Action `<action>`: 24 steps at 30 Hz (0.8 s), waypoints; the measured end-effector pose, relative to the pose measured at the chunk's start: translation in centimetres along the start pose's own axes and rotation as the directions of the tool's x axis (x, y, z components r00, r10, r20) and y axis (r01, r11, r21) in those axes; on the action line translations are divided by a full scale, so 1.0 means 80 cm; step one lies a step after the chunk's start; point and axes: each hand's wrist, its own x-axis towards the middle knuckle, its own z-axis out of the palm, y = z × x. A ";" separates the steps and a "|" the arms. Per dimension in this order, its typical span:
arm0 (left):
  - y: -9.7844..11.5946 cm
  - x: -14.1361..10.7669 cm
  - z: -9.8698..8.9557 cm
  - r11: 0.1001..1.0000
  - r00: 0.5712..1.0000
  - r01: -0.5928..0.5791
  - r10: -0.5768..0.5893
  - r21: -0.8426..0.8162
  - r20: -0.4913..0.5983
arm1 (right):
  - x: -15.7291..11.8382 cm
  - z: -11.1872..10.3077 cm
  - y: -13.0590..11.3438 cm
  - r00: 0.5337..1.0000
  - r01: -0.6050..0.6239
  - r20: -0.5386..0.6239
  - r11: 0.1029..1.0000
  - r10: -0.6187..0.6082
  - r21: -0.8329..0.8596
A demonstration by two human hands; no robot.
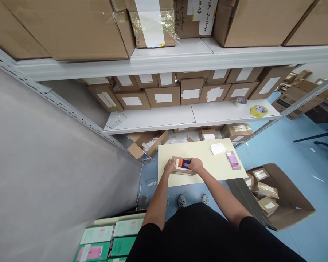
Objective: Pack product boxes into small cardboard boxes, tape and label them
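A person in a black T-shirt works with bare hands at a pale tabletop (207,169), a small cardboard box (182,172) lying flat near its front edge. The box looks stiff-walled and probably light, its dry cardboard likely to give good grip, though its panels could dent under hard pressure; what is inside, and how fragile, cannot be told. It would be best taken by its two short ends, where the edges seem firmest. A blue-and-orange item (184,163) lies against its top — likely light and firm, perhaps smoother than cardboard, and best pinched across its narrow width. The box sits between the two hands: its left end meets the left hand (168,167), whose fingers bend over the corner, though how tightly they close cannot be told. The right hand (196,165) reaches over the other end, thumb and fingers pinching the blue-and-orange item, which lies just inward of its palm, toward the left hand. Farther right on the tabletop, well apart from both hands, are a white stack (217,148) and a blurred pink object (233,160) — neither touched.
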 end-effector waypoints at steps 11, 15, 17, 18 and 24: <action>0.042 -0.040 0.141 0.999 0.991 -0.050 0.049 0.002 0.127 | -0.045 -0.025 0.134 0.999 -0.041 0.015 0.999 0.041 0.028; 0.062 -0.042 0.181 0.996 0.983 -0.079 0.070 0.046 0.169 | -0.081 -0.040 0.240 0.989 -0.146 -0.041 0.987 0.143 -0.062; 0.066 -0.039 0.188 0.993 0.978 -0.106 0.094 0.053 0.187 | -0.104 -0.047 0.296 0.965 -0.258 -0.067 0.960 0.252 -0.107; 0.067 -0.037 0.188 0.992 0.975 -0.119 0.107 0.053 0.196 | -0.114 -0.050 0.321 0.955 -0.297 -0.065 0.948 0.291 -0.119; 0.058 -0.023 0.167 0.990 0.962 -0.143 0.136 0.015 0.238 | -0.123 -0.051 0.351 0.943 -0.334 -0.043 0.939 0.331 -0.079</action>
